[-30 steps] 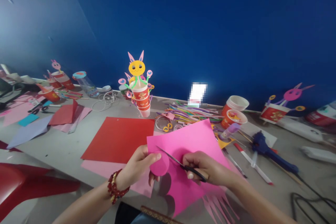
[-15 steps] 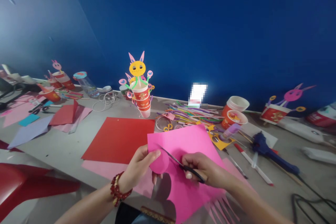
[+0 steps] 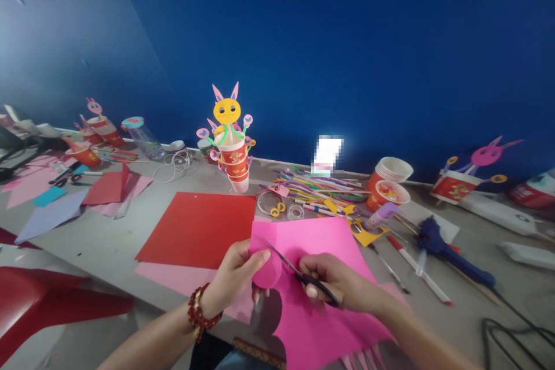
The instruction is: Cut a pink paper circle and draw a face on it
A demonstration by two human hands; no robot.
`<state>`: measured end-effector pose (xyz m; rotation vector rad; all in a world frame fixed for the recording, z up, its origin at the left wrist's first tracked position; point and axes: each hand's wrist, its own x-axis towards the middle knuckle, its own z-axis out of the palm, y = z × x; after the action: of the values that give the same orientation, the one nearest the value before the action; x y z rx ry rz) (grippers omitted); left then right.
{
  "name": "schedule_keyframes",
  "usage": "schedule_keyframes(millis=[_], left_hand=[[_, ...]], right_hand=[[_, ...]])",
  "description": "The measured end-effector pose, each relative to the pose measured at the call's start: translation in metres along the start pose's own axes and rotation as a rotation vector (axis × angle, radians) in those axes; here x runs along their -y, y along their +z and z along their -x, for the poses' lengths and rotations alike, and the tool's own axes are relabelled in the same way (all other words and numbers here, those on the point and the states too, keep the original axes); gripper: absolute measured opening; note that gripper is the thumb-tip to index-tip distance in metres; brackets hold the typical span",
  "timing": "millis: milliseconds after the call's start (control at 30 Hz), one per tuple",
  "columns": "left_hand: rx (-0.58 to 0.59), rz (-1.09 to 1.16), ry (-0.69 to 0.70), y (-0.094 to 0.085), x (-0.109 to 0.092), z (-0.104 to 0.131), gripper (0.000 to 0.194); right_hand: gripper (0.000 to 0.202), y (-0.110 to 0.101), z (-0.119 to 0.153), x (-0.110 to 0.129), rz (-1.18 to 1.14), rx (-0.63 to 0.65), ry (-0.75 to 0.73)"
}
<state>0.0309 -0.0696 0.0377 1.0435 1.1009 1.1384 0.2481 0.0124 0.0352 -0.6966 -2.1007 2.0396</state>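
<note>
My left hand (image 3: 243,269) pinches a bright pink paper sheet (image 3: 325,318) at its left side, thumb on top of a rounded, partly cut lobe. My right hand (image 3: 332,283) is closed around the black handles of a pair of scissors (image 3: 318,288). The scissor blades lie on the pink paper, pointing up and left toward my left thumb, along the lobe's upper right edge. A curved notch shows in the sheet below the lobe. Under it on the table are a red sheet (image 3: 195,231) and a light pink sheet (image 3: 186,286).
Behind stands a stack of decorated paper cups (image 3: 234,156) with a yellow bunny face. Pipe cleaners (image 3: 316,185), plain cups (image 3: 392,170), a blue glue gun (image 3: 451,251) and a red marker (image 3: 418,272) lie to the right. A red stool (image 3: 52,306) is at lower left.
The pink sheet has turned slightly and its upper left corner has shifted right. My left hand has moved a little right with it. The scissors stay nearly in place.
</note>
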Motion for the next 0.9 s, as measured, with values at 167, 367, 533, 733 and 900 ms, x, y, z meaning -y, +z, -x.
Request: schedule_keyframes(millis=[167,367,533,733,900], left_hand=[[0.007,-0.019,-0.006,0.0004,-0.0026,-0.0012,0.043],[0.020,-0.025,-0.023,0.0001,-0.0027,-0.0030,0.043],[0.036,-0.021,-0.028,0.0016,-0.0044,-0.0037,0.044],[0.030,-0.022,-0.045,0.0028,-0.0051,-0.0036,0.044],[0.030,-0.018,-0.047,0.0032,-0.0055,-0.0038,0.044]], right_hand=[[0.056,-0.0019,-0.0017,0.0005,-0.004,0.001,0.005],[0.055,-0.0059,-0.0014,-0.0003,-0.028,0.019,-0.014],[0.054,-0.0075,-0.0013,-0.0001,-0.046,0.027,-0.013],[0.056,-0.0088,-0.0004,-0.0027,0.001,0.016,-0.024],[0.057,-0.0091,-0.0005,-0.0024,0.013,0.016,-0.019]])
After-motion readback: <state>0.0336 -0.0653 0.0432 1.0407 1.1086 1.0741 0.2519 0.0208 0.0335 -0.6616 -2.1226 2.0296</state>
